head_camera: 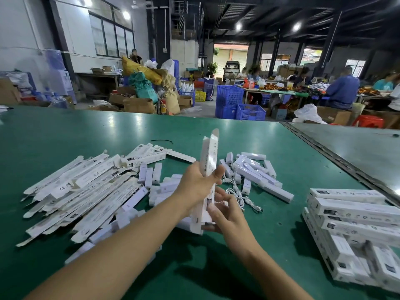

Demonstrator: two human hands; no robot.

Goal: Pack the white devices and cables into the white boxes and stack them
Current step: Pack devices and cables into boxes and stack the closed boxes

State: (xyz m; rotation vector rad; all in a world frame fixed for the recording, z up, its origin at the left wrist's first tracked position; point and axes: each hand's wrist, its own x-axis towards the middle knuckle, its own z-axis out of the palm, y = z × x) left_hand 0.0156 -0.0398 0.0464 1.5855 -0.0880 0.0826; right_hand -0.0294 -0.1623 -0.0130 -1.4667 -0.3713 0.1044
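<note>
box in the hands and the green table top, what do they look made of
The box looks like thin white printed card, matte: folded end flaps. The table top looks like a green coated sheet or mat, semi-gloss: soft glare patches show on it.

A packing workshop: green worktable (86, 135), blue crates (229, 96), cardboard boxes (138, 105).

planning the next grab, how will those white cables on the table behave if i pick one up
Probably floppy: the white cables lie in loose curls on the green table. Likely light, since they look thin. They seem to overlap, so lifting one may drag others along.
</note>
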